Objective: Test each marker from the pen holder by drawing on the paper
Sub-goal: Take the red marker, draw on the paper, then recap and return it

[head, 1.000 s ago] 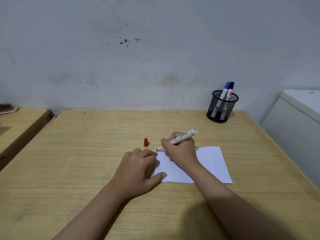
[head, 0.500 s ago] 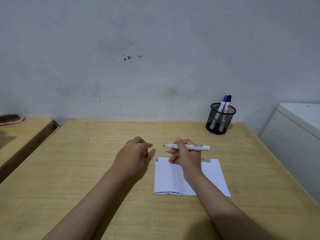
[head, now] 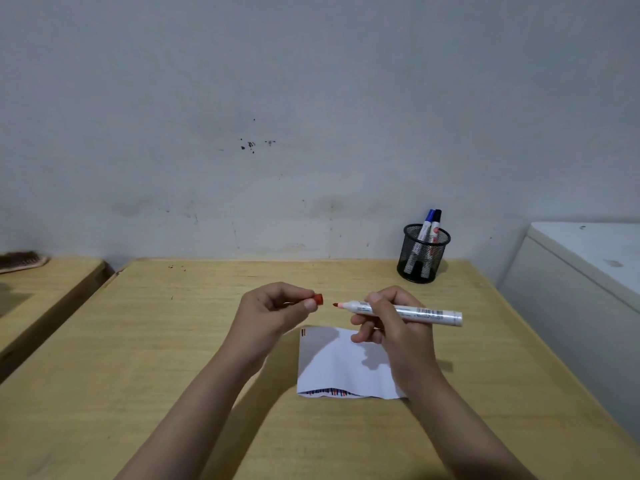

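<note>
A stained grey wall backs the wooden desk [head: 173, 341]. The left hand [head: 273, 315] pinches a red cap [head: 318, 299] at its fingertips, facing the uncapped tip of the red marker [head: 398, 310] gripped level in the right hand [head: 394, 327]. That hand partly covers the paper [head: 336, 368]. 2 markers [head: 429, 225] stand in the mesh pen holder [head: 420, 258], lower halves blurred.

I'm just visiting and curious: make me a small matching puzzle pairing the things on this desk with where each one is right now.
Things:
1. red cap
2. uncapped marker
3. blue-capped marker
4. paper

Places:
A. lying flat on the desk
B. standing in the mesh pen holder
C. pinched in the left hand
D. held in the right hand

Pairs: 1-C, 2-D, 3-B, 4-A
</note>
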Available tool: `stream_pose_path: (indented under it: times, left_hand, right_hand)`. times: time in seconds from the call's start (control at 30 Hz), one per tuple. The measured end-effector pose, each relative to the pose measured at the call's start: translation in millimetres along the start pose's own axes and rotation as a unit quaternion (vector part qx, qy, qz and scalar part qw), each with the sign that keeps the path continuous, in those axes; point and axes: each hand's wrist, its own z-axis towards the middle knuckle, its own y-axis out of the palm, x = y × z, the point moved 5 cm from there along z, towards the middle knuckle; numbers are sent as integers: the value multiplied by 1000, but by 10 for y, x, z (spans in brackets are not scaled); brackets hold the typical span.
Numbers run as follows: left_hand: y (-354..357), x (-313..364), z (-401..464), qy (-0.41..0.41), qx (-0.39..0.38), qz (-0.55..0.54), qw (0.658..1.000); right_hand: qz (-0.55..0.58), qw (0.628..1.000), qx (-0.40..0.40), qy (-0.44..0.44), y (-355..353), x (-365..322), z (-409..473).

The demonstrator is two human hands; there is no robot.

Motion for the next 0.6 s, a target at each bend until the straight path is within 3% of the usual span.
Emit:
stream_pose_path:
  times: [0.27, 0.6]
  left_hand:
    - [212, 195, -237, 4, -46, -15, 999]
    - [332, 405, -427, 66, -57, -13, 996]
  right_hand:
    - [-30, 999, -13, -40, -45, -198, -129]
    - [-8, 991, -126, -45, -4, -324, -239]
